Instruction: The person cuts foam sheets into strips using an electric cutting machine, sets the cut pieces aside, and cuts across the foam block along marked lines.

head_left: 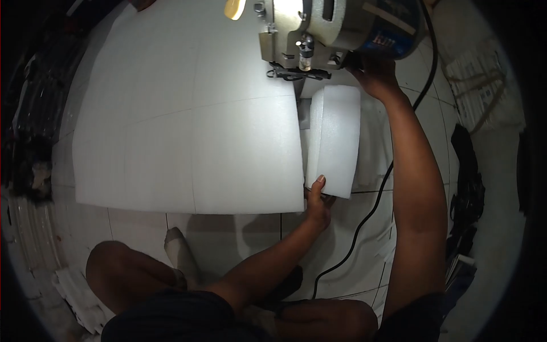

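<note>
A cloth cutting machine (319, 34) with a round motor housing marked "km" stands at the top of the view, its lamp lit. My right hand (377, 77) is closed at its handle, the fingers partly hidden behind the motor. Below the machine, a thick white foam sheet (194, 137) is parted from a narrow foam strip (336, 142) by a gap. My left hand (319, 208) grips the near end of that strip, thumb on top and fingers underneath. Pencil-like lines cross the large sheet.
A black power cable (364, 219) curves down from the machine across the tiled floor (347, 251). Dark items (470, 182) lie along the right side, and plastic-wrapped stacks (34, 91) line the left. My knees and a socked foot (179, 253) are close below the sheet.
</note>
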The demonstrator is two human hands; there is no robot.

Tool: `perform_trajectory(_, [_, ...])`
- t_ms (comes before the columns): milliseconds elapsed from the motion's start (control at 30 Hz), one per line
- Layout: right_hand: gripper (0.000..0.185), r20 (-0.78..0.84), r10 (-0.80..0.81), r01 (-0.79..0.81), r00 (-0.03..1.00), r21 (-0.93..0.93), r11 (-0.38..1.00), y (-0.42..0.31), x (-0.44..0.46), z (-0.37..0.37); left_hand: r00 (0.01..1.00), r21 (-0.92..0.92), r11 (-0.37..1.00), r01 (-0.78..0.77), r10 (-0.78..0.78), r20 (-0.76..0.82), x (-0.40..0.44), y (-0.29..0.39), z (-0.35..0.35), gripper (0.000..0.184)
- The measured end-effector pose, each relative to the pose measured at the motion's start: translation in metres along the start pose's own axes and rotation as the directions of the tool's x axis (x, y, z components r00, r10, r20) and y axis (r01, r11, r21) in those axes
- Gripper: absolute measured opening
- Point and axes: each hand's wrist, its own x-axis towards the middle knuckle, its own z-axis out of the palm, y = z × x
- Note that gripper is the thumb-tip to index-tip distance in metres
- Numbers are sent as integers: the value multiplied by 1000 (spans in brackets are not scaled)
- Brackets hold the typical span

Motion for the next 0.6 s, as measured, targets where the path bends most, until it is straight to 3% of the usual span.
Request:
perform_trajectory(133, [30,-40,-13,9,999,-91,996,1,1,5,997,90,995,45,-51,61,-21,7,-19,75])
perform_trajectory(233, [71,116,192,-174,974,-149,973,-19,-14,-13,982,201,969,141,-163,94,-41,14,-30,76])
perform_trajectory(300, [84,-259,242,-233,935,66,970,-40,-53,-10,970,266,947,181,-217,113,-59,22,-32,77])
perform_trajectory(367, [94,-312,343,-191,886,428,883,-74,-121,-40,962,305,930,204,-249,114,-69,26,-34,77])
perform_trajectory(400, [99,-269,364,-186,891,515,837,-88,-166,-51,956,314,924,218,-267,122,-72,28,-34,77])
perform_trajectory(467, [109,-53,561,-443,826,555,704,-119,-252,-56,937,288,931,223,-286,199,-77,33,-35,78])
perform_trajectory(500, [119,189,704,-583,685,722,373,-131,-297,-40,933,300,925,233,-300,198,-82,38,-35,78])
perform_trajectory(567, [122,595,502,-659,628,749,-62,-158,-341,-28,921,286,925,252,-319,221,-92,38,-33,78])
perform_trajectory(600, [122,596,532,-669,601,740,-75,-160,-345,-24,907,304,909,284,-357,221,-93,35,-38,78])
